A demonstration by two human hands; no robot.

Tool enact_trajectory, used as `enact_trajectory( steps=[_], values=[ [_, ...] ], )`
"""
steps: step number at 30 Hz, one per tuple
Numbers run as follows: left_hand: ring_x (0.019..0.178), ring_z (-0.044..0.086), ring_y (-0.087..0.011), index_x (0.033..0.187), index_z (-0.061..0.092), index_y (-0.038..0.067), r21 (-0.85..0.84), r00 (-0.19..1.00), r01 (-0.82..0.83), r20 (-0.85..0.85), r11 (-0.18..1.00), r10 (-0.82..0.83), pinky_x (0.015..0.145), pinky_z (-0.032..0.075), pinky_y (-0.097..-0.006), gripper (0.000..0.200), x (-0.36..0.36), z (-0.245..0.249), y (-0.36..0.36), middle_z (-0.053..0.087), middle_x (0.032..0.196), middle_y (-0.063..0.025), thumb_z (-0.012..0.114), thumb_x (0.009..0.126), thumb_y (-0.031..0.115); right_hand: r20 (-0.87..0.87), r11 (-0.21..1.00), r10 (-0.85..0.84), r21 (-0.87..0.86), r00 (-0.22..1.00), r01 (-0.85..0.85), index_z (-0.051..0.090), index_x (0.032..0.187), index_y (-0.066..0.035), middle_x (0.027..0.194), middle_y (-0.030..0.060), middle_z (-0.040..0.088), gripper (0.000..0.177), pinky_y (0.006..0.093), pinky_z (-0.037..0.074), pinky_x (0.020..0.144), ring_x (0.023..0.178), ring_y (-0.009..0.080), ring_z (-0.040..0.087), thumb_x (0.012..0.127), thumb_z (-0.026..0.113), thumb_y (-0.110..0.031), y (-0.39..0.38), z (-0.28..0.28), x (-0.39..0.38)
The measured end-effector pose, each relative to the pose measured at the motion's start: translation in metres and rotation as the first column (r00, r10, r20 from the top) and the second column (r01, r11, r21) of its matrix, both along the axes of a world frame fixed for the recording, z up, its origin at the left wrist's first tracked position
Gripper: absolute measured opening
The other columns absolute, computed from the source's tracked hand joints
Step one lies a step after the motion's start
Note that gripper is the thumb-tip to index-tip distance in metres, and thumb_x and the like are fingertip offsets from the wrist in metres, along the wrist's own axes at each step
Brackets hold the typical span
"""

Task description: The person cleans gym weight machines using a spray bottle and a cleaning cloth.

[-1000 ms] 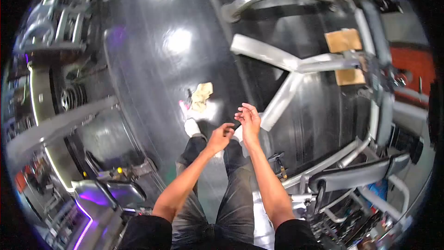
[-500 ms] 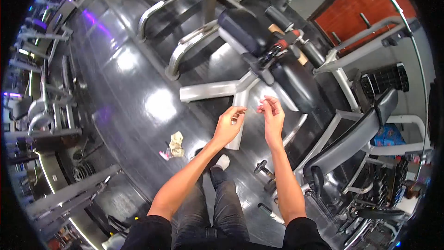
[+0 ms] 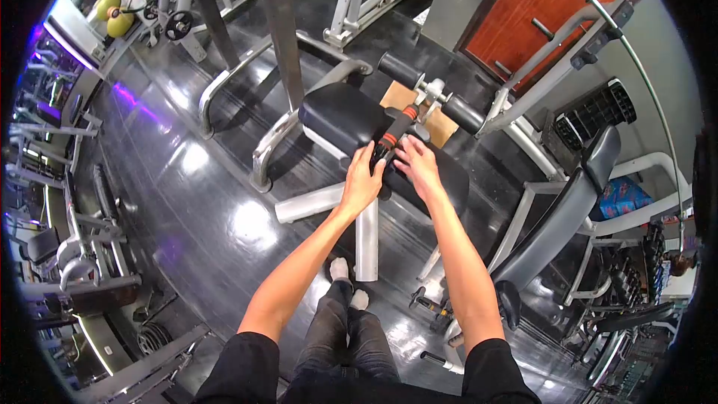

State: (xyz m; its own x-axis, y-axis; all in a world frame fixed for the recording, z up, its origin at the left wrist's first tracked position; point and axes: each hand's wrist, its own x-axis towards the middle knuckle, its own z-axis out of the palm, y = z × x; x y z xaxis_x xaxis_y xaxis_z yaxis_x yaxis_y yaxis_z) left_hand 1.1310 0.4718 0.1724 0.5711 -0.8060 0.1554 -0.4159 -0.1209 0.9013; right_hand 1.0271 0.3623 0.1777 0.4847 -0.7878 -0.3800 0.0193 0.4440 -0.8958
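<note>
A bar-shaped black handle with red bands [image 3: 396, 129] lies across a black padded bench [image 3: 340, 120], with dark straps or links bunched at its near end. My left hand [image 3: 362, 185] is at the left side of that near end, fingers stretched forward and the thumb apart from them. On the other side, my right hand [image 3: 419, 168] has its fingers spread and slightly bent, fingertips right beside the handle. Both hands reach in over the front of the bench, and the straps between them are partly hidden by the fingers.
Pale metal legs [image 3: 367, 243] of the bench stand on the dark floor ahead of my feet. Foam rollers [image 3: 400, 69] are beyond it. To the right are a grey padded backrest [image 3: 553, 232] and a blue patterned bag [image 3: 621, 198]. A dark upright post [image 3: 278, 30] rises at the back.
Both hands have moved forward from above the floor to the black-and-red handle. The view has shifted with the head, my feet have moved, and the pale cloth on the floor no longer shows.
</note>
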Motion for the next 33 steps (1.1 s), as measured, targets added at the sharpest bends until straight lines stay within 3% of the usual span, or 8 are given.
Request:
enact_trajectory(
  steps=[3, 10, 15, 16, 17, 21, 24, 33],
  values=[
    [0.105, 0.056, -0.0396, 0.122, 0.052, -0.005, 0.076, 0.998, 0.052, -0.043, 0.996, -0.049, 0.091, 0.044, -0.0416, 0.039, 0.009, -0.001, -0.008, 0.058, 0.11, -0.0253, 0.054, 0.088, 0.013, 0.027, 0.996, -0.01, 0.09, 1.0, 0.007, 0.028, 0.14, 0.004, 0.133, 0.0167, 0.046, 0.069, 0.037, 0.05, 0.087, 0.115, 0.0274, 0.052, 0.091, 0.06, -0.032, -0.008, 0.002, 0.01],
    [0.103, 0.057, -0.0403, 0.115, 0.055, -0.002, 0.198, 0.965, 0.178, -0.226, 0.964, -0.132, 0.087, 0.045, -0.044, 0.03, 0.022, -0.011, -0.013, 0.06, 0.105, -0.0267, 0.053, 0.088, 0.012, -0.016, 0.991, 0.022, 0.13, 1.0, -0.02, 0.031, 0.139, 0.003, 0.114, 0.0088, 0.054, 0.066, 0.0347, 0.054, 0.077, 0.094, 0.0183, 0.057, 0.09, 0.062, -0.028, -0.016, -0.012, 0.017],
    [0.077, 0.062, -0.0213, 0.119, 0.055, -0.001, 0.058, 0.972, 0.176, -0.167, 0.983, -0.164, 0.074, 0.047, -0.0329, 0.032, 0.021, -0.001, -0.005, 0.066, 0.089, -0.0154, 0.054, 0.09, 0.015, 0.031, 0.996, -0.008, 0.094, 1.0, 0.005, 0.051, 0.119, -0.002, 0.103, 0.0056, 0.061, 0.037, 0.0334, 0.053, 0.073, 0.087, 0.0146, 0.062, 0.091, 0.061, -0.024, -0.003, 0.023, 0.016],
    [0.094, 0.061, -0.0354, 0.112, 0.056, -0.002, 0.096, 0.949, 0.196, -0.269, 0.976, -0.164, 0.081, 0.046, -0.0395, 0.028, 0.019, 0.02, -0.002, 0.063, 0.099, -0.0226, 0.055, 0.088, 0.013, 0.028, 0.996, -0.028, 0.083, 0.999, 0.025, 0.053, 0.117, -0.003, 0.101, 0.004, 0.062, 0.034, 0.0326, 0.053, 0.071, 0.084, 0.0144, 0.063, 0.091, 0.06, -0.024, -0.002, 0.029, 0.015],
    [0.094, 0.061, -0.0354, 0.112, 0.056, -0.002, 0.097, 0.948, 0.2, -0.269, 0.975, -0.168, 0.081, 0.046, -0.0395, 0.028, 0.017, 0.036, 0.004, 0.063, 0.099, -0.0226, 0.055, 0.088, 0.013, 0.028, 0.996, -0.032, 0.084, 0.999, 0.03, 0.053, 0.117, -0.003, 0.101, 0.004, 0.062, 0.034, 0.0326, 0.053, 0.071, 0.084, 0.0144, 0.063, 0.091, 0.06, -0.024, 0.002, 0.034, 0.013],
    [0.086, 0.064, -0.0297, 0.114, 0.055, -0.004, 0.05, 0.955, 0.203, -0.231, 0.978, -0.186, 0.077, 0.047, -0.0361, 0.031, 0.006, 0.052, 0.021, 0.064, 0.095, -0.0203, 0.058, 0.087, 0.013, 0.063, 0.999, -0.032, 0.032, 0.997, 0.03, 0.053, 0.118, -0.003, 0.101, 0.0024, 0.061, 0.036, 0.0308, 0.051, 0.066, 0.082, 0.0118, 0.062, 0.09, 0.061, -0.025, 0.019, 0.06, -0.003],
    [0.081, 0.059, -0.0145, 0.119, 0.055, -0.003, 0.064, 0.924, 0.28, -0.29, 0.958, -0.251, 0.075, 0.047, -0.0299, 0.035, -0.003, 0.075, 0.041, 0.065, 0.089, -0.0122, 0.058, 0.089, 0.015, 0.114, 0.999, -0.029, 0.022, 0.993, 0.026, 0.053, 0.122, -0.004, 0.099, 0.0002, 0.062, 0.038, 0.0292, 0.053, 0.07, 0.083, 0.0098, 0.061, 0.09, 0.061, -0.022, 0.036, 0.073, -0.021],
    [0.096, 0.061, -0.0175, 0.125, 0.049, -0.005, 0.05, 0.877, 0.395, -0.32, 0.918, -0.36, 0.085, 0.047, -0.0314, 0.047, -0.082, 0.125, 0.11, 0.065, 0.106, -0.0164, 0.062, 0.087, 0.018, 0.107, 0.999, 0.012, -0.034, 0.994, -0.009, 0.048, 0.127, 0.001, 0.108, 0.0069, 0.059, 0.045, 0.0311, 0.057, 0.072, 0.096, 0.0156, 0.061, 0.089, 0.062, -0.019, 0.103, 0.123, -0.115]
  ],
)
